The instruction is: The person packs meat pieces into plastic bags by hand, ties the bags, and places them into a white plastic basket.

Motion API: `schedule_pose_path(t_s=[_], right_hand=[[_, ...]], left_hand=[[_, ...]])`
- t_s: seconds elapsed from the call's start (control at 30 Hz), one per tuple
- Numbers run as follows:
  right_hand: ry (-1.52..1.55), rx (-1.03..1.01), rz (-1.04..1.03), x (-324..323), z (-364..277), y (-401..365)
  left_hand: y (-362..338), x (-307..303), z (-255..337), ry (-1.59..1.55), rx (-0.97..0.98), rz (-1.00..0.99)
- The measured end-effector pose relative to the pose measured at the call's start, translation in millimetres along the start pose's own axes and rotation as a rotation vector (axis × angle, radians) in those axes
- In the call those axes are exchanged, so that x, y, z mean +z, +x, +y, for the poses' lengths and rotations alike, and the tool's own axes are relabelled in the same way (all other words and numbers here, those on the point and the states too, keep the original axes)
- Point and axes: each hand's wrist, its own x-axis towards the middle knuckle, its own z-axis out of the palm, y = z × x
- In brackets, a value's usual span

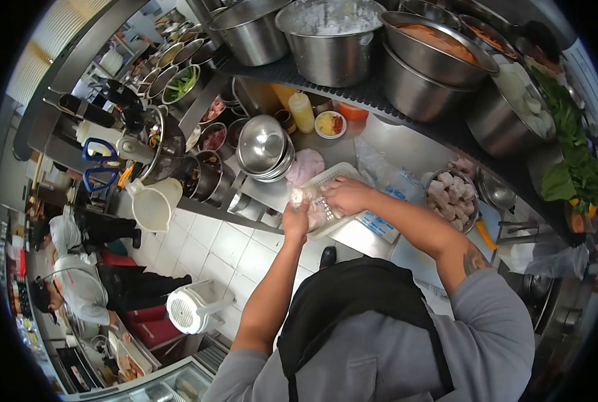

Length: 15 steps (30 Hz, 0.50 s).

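In the head view, my left hand [295, 218] is closed around a pale bundle [304, 195] that looks like food in a clear printed plastic bag. My right hand [347, 195] reaches into a white plastic tray [341, 171], fingers curled down against the same side of the bundle; what its fingertips grip is hidden. Behind the tray sits a pinkish lump in plastic [306, 165]. Beside my right forearm lies a blue-and-white printed packet [379, 226]. Farther right stands a steel bowl of pale meat chunks [451, 199].
Stacked steel bowls [264, 144], a yellow squeeze bottle [302, 112] and a small bowl of chopped food [330, 124] stand behind. Large steel pots [329, 57] line the shelf above. An orange-handled knife [485, 234] lies right. Two people [78, 288] work at left, near a white bin [190, 308].
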Motion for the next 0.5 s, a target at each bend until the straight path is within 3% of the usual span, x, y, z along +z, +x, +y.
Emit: schedule_pose_path(t_s=[0.07,0.13,0.17,0.5], right_hand=[[-0.086,-0.161,-0.05,9.0,7.5,12.0],[-0.108,-0.208,-0.116,6.8,6.7,19.3],[-0.12,-0.231,-0.153,5.5,6.3,21.4],[0.021,-0.238,-0.054,9.7,16.0,13.9]], left_hand=[[-17.1,8.4,21.4,0.122,0.049,0.093],[-21.7,10.1,24.4,0.34,0.17,0.168],[-20.9,10.1,24.3,0.317,0.134,0.161],[-15.2,10.2,12.9,0.432,0.17,0.198]])
